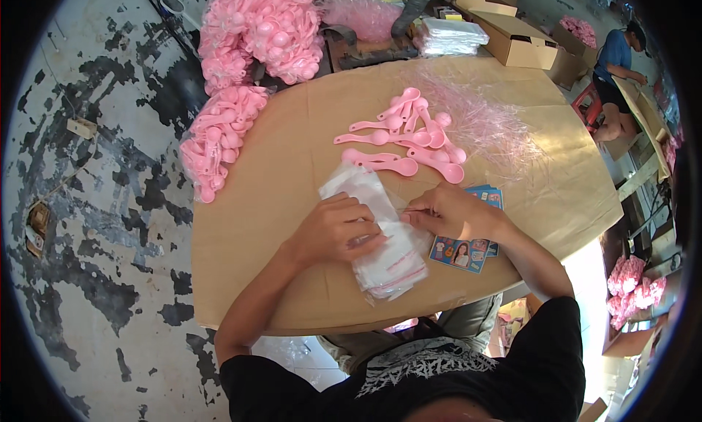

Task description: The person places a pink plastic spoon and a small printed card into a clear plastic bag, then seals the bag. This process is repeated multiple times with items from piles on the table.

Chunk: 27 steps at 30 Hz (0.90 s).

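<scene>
Grip, left: left hand (338, 228) lies palm-down on stack of clear sleeves (380, 236), fingers curled over the top one, pressing it flat
Grip, right: right hand (447, 211) pinched closed on the edge of the top sleeve, thumb and fingertips together at its right side
Sleeves: clear plastic, long and narrow, with a thin red strip near one end; stack sits at the near middle of the desk (292, 151), angled toward the person
Progress: judged early; no filled sleeve in sight; the top sleeve looks empty
Loose spoons (409, 137): pink plastic, a dozen or so; just beyond the stack; unpacked
Printed cards (462, 252): small, blue-edged with coloured pictures; under and beside the right wrist; more at the sleeve's far side
Bagged spoons (219, 141): pink, in clear bags; left desk edge; larger heap (263, 31) behind
Film scraps (482, 119): clear-pinkish tangle; right of loose spoons
Cartons (515, 38): brown cardboard, open; far right; white packets (450, 36) beside them
Other person (618, 56): blue top; seated far right
</scene>
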### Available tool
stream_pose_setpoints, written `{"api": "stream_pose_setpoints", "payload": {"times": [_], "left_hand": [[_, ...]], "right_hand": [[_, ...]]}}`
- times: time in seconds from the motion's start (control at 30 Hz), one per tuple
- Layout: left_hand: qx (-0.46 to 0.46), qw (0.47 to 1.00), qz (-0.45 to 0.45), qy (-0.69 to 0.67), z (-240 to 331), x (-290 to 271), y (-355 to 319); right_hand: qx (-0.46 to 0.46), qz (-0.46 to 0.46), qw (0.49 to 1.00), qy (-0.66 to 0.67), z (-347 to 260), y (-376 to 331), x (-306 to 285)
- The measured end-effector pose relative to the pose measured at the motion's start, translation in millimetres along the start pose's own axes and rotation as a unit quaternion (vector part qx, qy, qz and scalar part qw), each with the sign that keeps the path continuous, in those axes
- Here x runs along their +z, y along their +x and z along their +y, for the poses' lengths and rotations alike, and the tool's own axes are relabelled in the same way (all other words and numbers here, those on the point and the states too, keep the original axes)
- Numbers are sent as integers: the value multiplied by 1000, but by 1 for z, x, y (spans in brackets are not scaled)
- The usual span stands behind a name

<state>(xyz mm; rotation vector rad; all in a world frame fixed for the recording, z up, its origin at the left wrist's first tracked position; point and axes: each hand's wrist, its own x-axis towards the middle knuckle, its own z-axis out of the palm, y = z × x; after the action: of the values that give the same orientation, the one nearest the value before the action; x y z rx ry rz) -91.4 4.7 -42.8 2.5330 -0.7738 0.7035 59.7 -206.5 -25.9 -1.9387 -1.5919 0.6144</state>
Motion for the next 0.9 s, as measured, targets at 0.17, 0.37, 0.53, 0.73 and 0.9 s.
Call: {"api": "stream_pose_setpoints", "payload": {"times": [0.17,0.37,0.53,0.73,0.9], "left_hand": [[-21,1000,1,15,1,3,1],[0,999,5,38,6,6,2],[-30,999,-27,35,12,2,7],[-404,812,90,-411,33,24,44],[-342,730,157,-571,8,14,88]], "right_hand": [[-61,98,993,-14,17,5,8],[-11,117,993,-27,17,-3,-14],[17,190,970,152,9,-10,-31],[-89,172,975,113,-2,-14,-18],[-6,-5,990,-140,5,-39,-52]]}}
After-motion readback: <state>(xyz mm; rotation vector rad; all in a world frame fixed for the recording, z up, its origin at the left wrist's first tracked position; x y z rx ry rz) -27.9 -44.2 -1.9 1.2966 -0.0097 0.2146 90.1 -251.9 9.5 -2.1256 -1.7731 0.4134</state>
